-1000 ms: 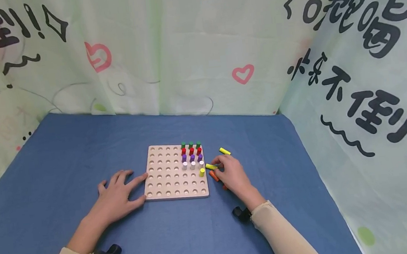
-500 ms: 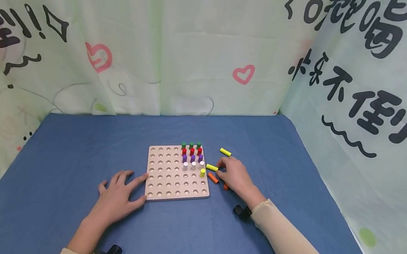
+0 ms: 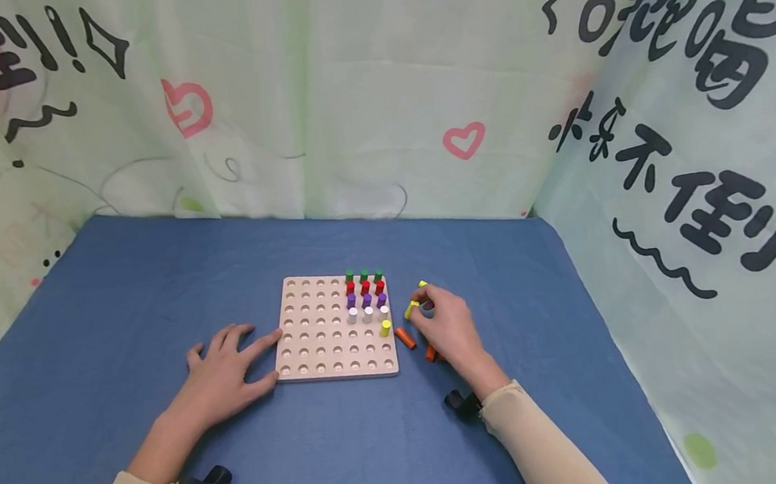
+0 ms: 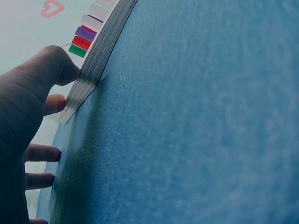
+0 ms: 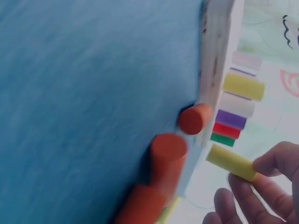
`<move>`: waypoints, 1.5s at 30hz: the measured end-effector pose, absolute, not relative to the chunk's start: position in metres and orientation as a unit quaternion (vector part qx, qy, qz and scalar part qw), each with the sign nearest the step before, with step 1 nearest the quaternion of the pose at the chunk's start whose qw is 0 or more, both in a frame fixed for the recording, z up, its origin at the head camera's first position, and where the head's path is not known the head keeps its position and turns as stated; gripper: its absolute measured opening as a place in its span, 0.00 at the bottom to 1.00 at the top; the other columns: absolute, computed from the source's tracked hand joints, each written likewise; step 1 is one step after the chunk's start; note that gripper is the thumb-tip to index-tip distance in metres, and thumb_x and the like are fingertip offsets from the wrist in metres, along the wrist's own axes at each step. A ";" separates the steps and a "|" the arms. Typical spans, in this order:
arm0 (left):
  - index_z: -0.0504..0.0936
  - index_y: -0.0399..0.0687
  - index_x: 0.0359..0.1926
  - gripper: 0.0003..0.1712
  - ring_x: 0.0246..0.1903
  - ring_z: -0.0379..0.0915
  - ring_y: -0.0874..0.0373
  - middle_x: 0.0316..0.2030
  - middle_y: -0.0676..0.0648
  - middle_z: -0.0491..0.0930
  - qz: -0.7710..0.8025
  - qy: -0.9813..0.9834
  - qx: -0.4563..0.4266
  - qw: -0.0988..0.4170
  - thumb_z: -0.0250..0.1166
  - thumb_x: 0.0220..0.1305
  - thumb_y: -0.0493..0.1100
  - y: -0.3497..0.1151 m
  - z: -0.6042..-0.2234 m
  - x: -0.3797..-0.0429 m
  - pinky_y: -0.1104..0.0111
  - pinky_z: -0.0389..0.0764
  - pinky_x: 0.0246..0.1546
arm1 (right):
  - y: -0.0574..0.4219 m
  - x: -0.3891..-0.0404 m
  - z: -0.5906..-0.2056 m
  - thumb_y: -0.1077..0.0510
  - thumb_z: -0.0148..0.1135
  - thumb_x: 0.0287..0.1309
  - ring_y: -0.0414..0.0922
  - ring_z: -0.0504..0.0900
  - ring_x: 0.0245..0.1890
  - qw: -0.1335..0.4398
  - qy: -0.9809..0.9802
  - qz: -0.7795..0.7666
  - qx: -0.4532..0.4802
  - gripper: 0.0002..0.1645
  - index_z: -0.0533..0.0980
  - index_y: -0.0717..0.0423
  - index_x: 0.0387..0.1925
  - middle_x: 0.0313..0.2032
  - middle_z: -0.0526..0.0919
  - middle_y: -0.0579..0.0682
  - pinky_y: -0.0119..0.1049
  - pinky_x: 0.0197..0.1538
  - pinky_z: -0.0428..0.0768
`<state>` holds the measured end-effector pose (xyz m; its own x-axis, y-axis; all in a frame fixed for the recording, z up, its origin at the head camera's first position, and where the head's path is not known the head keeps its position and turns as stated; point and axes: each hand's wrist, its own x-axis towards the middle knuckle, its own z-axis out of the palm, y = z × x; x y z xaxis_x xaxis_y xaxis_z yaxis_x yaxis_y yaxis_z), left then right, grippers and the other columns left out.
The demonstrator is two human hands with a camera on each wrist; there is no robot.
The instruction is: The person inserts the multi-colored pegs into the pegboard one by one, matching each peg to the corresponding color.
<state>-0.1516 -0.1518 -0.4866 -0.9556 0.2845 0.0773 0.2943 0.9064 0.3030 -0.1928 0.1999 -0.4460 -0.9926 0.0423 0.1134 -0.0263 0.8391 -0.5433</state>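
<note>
A pale wooden pegboard (image 3: 320, 336) with rows of holes lies on the blue cloth. Green, red, purple and white pegs (image 3: 368, 315) stand in its right-hand columns, and one yellow peg (image 3: 385, 328) stands below them at the right edge. My left hand (image 3: 221, 378) touches the board's left edge with thumb and index finger, the other fingers spread. To the right of the board, my right hand (image 3: 449, 322) pinches another yellow peg (image 5: 231, 162) by one end between thumb and fingers, raised off the cloth in the right wrist view.
Several orange pegs (image 5: 169, 156) lie on the cloth between the board and my right hand. One more yellow peg (image 3: 423, 284) lies just beyond that hand, partly covered by it. A printed curtain (image 3: 372, 94) rises behind the blue table (image 3: 256, 469).
My right hand has lifted the nearer yellow peg from the cloth beside the board and tilted it more upright, shifting slightly away from the board. The left hand stays put.
</note>
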 end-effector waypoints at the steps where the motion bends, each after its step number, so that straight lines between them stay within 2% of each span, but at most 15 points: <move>1: 0.72 0.65 0.74 0.36 0.70 0.59 0.30 0.70 0.34 0.67 -0.157 -0.976 -0.148 0.016 0.66 0.66 0.60 -0.152 -0.487 -0.151 0.21 0.55 0.58 | 0.198 -0.192 -0.445 0.58 0.63 0.64 0.47 0.81 0.46 0.069 -0.955 0.287 0.003 0.12 0.83 0.50 0.49 0.45 0.85 0.48 0.44 0.49 0.83; 9: 0.72 0.65 0.74 0.36 0.70 0.58 0.29 0.70 0.34 0.67 -0.159 -0.976 -0.148 0.018 0.66 0.66 0.59 -0.152 -0.487 -0.151 0.21 0.55 0.59 | 0.183 -0.186 -0.436 0.61 0.62 0.67 0.46 0.83 0.44 0.110 -0.935 0.333 0.049 0.13 0.84 0.54 0.51 0.47 0.84 0.49 0.43 0.50 0.85; 16: 0.72 0.65 0.74 0.36 0.71 0.58 0.29 0.70 0.34 0.67 -0.162 -0.975 -0.149 0.016 0.66 0.66 0.59 -0.151 -0.487 -0.151 0.21 0.55 0.59 | 0.171 -0.183 -0.435 0.63 0.62 0.66 0.45 0.84 0.42 0.129 -0.918 0.365 0.081 0.12 0.83 0.58 0.49 0.44 0.84 0.51 0.41 0.50 0.86; 25: 0.72 0.65 0.74 0.36 0.71 0.58 0.29 0.70 0.34 0.67 -0.161 -0.976 -0.146 0.015 0.66 0.66 0.59 -0.151 -0.487 -0.151 0.21 0.55 0.59 | 0.156 -0.181 -0.440 0.63 0.64 0.65 0.43 0.85 0.44 0.114 -0.920 0.363 0.094 0.12 0.83 0.53 0.48 0.46 0.84 0.49 0.38 0.50 0.86; 35: 0.72 0.64 0.74 0.36 0.71 0.58 0.29 0.70 0.34 0.67 -0.165 -0.975 -0.148 0.016 0.66 0.66 0.59 -0.152 -0.486 -0.151 0.21 0.54 0.59 | 0.150 -0.182 -0.448 0.63 0.64 0.65 0.43 0.84 0.44 0.093 -0.929 0.342 0.109 0.12 0.83 0.53 0.49 0.46 0.85 0.49 0.38 0.49 0.86; 40: 0.73 0.65 0.74 0.36 0.71 0.58 0.29 0.70 0.34 0.67 -0.165 -0.975 -0.149 0.022 0.66 0.66 0.60 -0.151 -0.485 -0.150 0.20 0.55 0.59 | 0.150 -0.182 -0.448 0.61 0.66 0.65 0.44 0.83 0.46 0.093 -0.940 0.309 0.114 0.11 0.84 0.51 0.48 0.45 0.86 0.47 0.41 0.50 0.84; 45: 0.72 0.65 0.74 0.36 0.71 0.58 0.29 0.70 0.34 0.67 -0.164 -0.975 -0.147 0.017 0.66 0.66 0.59 -0.151 -0.485 -0.150 0.20 0.54 0.59 | 0.151 -0.183 -0.448 0.60 0.66 0.64 0.44 0.79 0.42 0.078 -0.950 0.279 0.116 0.09 0.85 0.50 0.45 0.40 0.87 0.45 0.39 0.46 0.80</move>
